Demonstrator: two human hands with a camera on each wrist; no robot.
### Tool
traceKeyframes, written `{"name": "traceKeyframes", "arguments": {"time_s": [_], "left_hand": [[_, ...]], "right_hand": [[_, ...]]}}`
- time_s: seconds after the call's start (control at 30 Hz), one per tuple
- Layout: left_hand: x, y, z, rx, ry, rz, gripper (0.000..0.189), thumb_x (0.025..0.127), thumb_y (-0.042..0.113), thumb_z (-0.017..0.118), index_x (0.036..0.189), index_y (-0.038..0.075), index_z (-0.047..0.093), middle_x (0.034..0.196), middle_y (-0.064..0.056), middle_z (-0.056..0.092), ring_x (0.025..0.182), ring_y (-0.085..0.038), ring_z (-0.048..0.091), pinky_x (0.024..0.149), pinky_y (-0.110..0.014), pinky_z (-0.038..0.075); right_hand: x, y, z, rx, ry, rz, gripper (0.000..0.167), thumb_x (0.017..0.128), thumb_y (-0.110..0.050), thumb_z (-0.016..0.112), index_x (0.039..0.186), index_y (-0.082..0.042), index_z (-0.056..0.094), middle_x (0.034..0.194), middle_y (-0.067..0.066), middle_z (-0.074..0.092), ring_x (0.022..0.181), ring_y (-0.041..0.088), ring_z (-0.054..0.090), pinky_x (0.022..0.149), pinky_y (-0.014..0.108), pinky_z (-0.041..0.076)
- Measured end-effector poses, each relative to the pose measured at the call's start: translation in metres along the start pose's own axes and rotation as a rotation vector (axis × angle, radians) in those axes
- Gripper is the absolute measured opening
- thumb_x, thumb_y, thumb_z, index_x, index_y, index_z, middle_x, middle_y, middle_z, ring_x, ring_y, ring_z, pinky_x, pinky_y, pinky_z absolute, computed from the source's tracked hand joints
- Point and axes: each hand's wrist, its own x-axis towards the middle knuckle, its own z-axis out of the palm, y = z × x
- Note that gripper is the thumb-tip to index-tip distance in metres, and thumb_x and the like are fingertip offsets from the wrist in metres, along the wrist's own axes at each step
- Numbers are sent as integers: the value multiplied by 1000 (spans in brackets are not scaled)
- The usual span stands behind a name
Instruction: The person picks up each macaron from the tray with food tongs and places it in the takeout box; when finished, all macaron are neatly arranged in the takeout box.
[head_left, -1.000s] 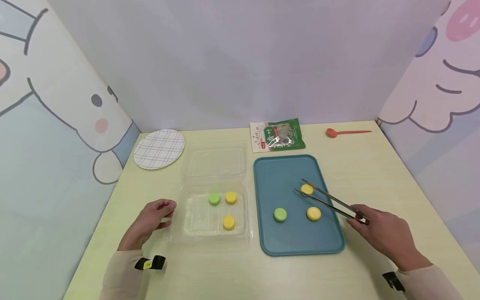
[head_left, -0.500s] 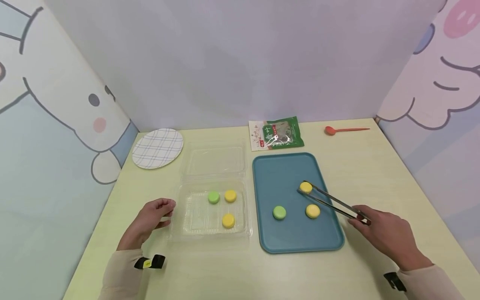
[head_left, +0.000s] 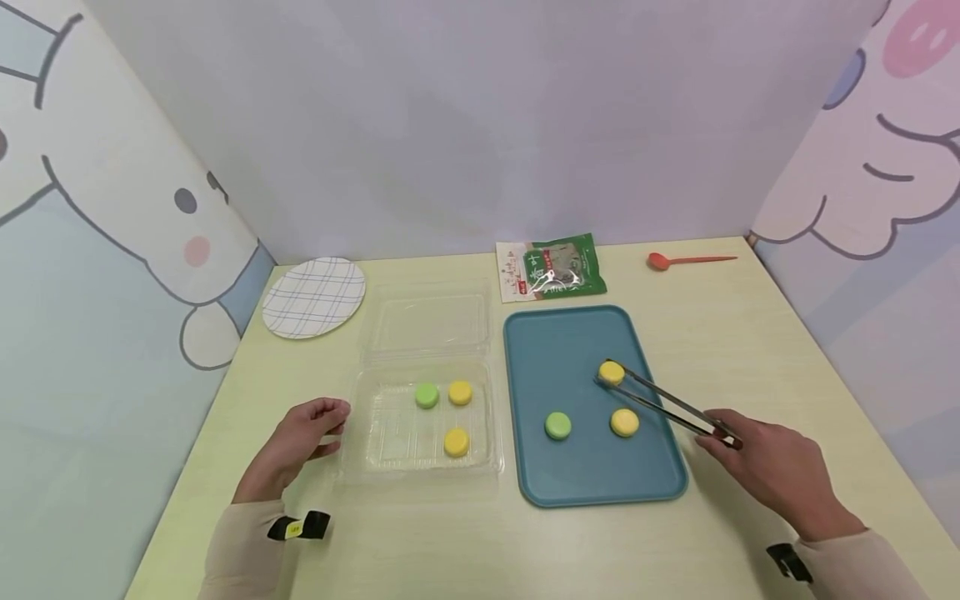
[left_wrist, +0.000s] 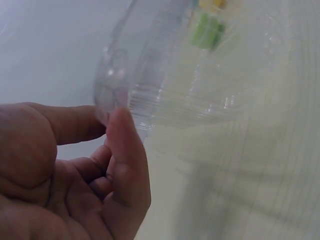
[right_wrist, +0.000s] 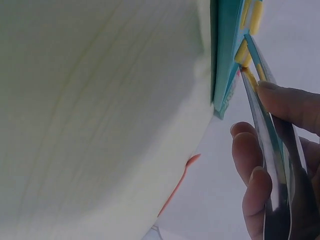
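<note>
My right hand (head_left: 776, 467) holds metal tongs (right_wrist: 277, 210) between thumb and fingers. The tips of the tongs sit on either side of a yellow macaron (head_left: 611, 372), towards the right of the blue tray (head_left: 555, 342). Another yellow macaron (head_left: 625, 422) and a green macaron (head_left: 557, 426) lie on the same tray. My left hand (head_left: 303, 433) pinches the left edge of an open clear plastic box (left_wrist: 165, 102) between thumb and forefinger. Inside the box are a green macaron (head_left: 427, 395) and two yellow macarons, one behind (head_left: 461, 393) and one in front (head_left: 456, 442).
Behind the tray lies a green and white packet (head_left: 551, 268). A red spoon (head_left: 660, 262) is at the back right, and a checked plate (head_left: 315, 297) at the back left. Walls enclose the table (head_left: 420, 542) at the back and both sides.
The tongs' tips have drawn together around the yellow macaron at the back of the tray. My left hand stays at the box's edge. The head view has shifted slightly.
</note>
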Motion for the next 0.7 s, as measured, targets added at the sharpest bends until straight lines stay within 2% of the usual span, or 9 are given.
{"name": "traceKeyframes", "arguments": {"time_s": [0.23,0.7], "left_hand": [[-2,0,0,0,2,-2,39,106,26,55,126,-8,53,102,-13,56,91,-18,55,74,-28,56],[0,0,0,-6,-1,-5,39,106,25,54,126,-8,53,102,-12,57,91,-18,55,74,-28,56]], "right_hand": [[6,0,0,-3,10,-27,37,73,-24,89,105,-14,72,76,-9,68,51,3,49,41,28,32],[20,-10,4,28,119,-129,37,68,-19,90,101,-15,73,74,-10,67,50,-2,46,40,25,30]]}}
